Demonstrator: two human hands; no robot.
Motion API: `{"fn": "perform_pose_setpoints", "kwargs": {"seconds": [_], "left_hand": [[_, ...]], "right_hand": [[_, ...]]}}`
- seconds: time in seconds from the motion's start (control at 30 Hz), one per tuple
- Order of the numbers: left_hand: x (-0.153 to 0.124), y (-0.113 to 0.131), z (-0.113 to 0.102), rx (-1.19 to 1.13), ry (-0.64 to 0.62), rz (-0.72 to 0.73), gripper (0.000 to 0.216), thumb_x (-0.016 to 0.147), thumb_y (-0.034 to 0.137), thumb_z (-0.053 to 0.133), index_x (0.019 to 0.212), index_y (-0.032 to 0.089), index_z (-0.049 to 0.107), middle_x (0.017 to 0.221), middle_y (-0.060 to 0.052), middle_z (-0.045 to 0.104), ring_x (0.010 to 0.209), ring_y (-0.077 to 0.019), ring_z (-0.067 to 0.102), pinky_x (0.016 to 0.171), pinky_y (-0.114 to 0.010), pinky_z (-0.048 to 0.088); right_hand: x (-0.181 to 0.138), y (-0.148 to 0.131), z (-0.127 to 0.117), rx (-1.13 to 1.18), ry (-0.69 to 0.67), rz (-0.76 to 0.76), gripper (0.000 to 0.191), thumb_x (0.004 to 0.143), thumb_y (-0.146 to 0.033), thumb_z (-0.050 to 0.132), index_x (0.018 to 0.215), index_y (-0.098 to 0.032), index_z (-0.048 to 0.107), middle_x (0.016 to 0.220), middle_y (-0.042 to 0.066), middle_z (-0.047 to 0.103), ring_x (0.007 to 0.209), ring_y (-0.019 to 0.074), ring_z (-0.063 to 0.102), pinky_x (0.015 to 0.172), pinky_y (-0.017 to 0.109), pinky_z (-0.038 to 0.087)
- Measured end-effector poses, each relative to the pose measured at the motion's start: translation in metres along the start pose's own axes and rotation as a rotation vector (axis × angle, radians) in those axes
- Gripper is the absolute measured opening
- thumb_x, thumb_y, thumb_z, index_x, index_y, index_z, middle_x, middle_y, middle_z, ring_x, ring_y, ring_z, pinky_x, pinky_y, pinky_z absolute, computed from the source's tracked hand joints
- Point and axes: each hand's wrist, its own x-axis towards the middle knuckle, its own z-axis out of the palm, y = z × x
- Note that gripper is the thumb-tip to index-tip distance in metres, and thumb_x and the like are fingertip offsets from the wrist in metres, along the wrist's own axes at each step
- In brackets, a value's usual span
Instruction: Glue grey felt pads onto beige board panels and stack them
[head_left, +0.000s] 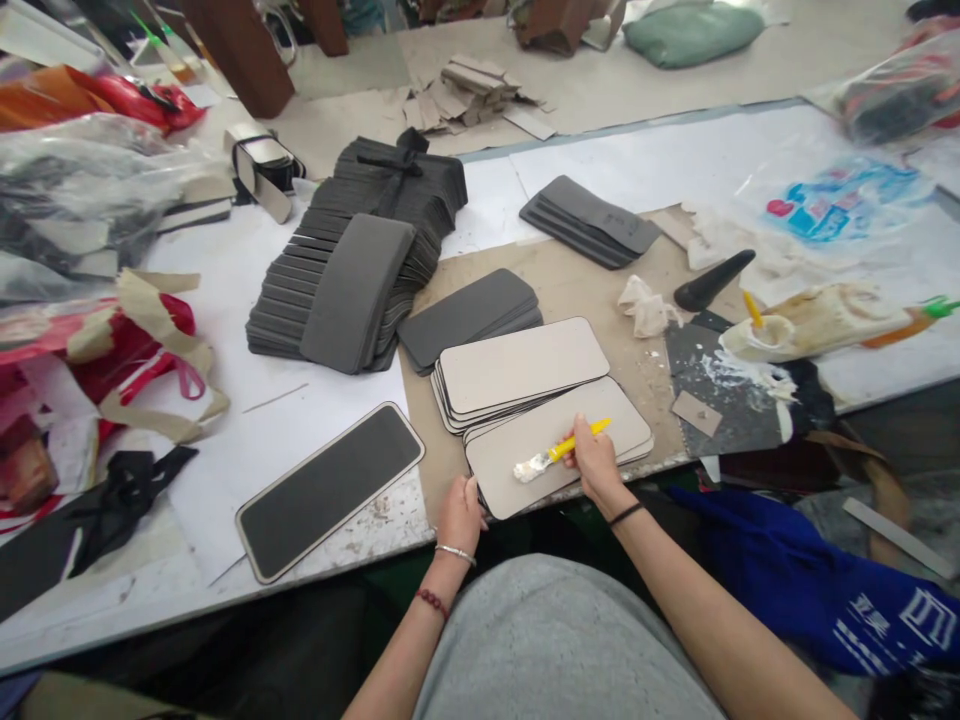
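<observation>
My right hand (pixel 595 464) grips a yellow-handled brush (pixel 581 438), its tip loaded with thick white paste. The tip rests on or just over a beige rounded panel (pixel 517 435), the top one of a fanned stack at the table's front edge. My left hand (pixel 460 515) is closed at this panel's lower left corner, fingers curled by its edge. Just behind lies another stack of beige panels (pixel 525 368). To the left, a dark panel with a pale border (pixel 330 490) lies flat. Dark grey panels (pixel 472 312) sit behind the beige stacks.
A tall heap of dark panels (pixel 352 285) stands back left. More dark panels (pixel 589 222) lie behind. On the right are a paste-smeared container (pixel 832 318), a black-handled tool (pixel 714 281) and crumpled tissue (pixel 645 305). Bags and fabric (pixel 150 350) crowd the left side.
</observation>
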Motion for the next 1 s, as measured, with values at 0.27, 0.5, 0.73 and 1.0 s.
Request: {"fn": "perform_pose_setpoints", "kwargs": {"seconds": [0.27,0.5,0.73,1.0], "left_hand": [[-0.021,-0.013,0.001,0.011,-0.041,0.105,0.027,0.083,0.040,0.029,0.064,0.022,0.037,0.049,0.005,0.048,0.039,-0.0097,0.046,0.051,-0.025,0.038],[-0.017,-0.012,0.002,-0.043,-0.032,0.020,0.025,0.083,0.037,0.029,0.066,0.021,0.037,0.050,0.006,0.050,0.036,-0.0082,0.047,0.042,-0.021,0.036],[-0.009,0.004,0.000,-0.070,-0.011,-0.039,0.036,0.084,0.042,0.024,0.055,0.023,0.032,0.033,0.007,0.037,0.030,-0.0101,0.043,0.039,-0.022,0.034],[-0.003,0.016,-0.011,0.077,0.246,0.071,0.025,0.076,0.047,0.044,0.074,0.023,0.038,0.054,0.005,0.050,0.054,-0.0160,0.054,0.056,-0.029,0.040]], "right_hand": [[0.001,0.006,0.003,0.037,0.039,-0.002,0.040,0.075,-0.050,0.050,0.056,-0.015,0.051,0.044,0.000,0.054,0.033,0.0069,0.045,0.029,0.016,0.036],[-0.002,0.005,0.003,0.065,0.039,-0.003,0.037,0.075,-0.049,0.051,0.057,-0.016,0.051,0.044,0.000,0.054,0.033,0.0071,0.044,0.030,0.017,0.037],[-0.007,0.005,0.005,0.124,0.067,-0.004,0.037,0.074,-0.049,0.052,0.056,-0.017,0.050,0.045,0.000,0.056,0.033,0.0075,0.044,0.031,0.018,0.037],[-0.013,-0.004,-0.005,0.326,-0.049,0.072,0.041,0.070,-0.056,0.056,0.060,-0.016,0.051,0.049,0.000,0.056,0.038,0.0074,0.046,0.035,0.018,0.038]]}}
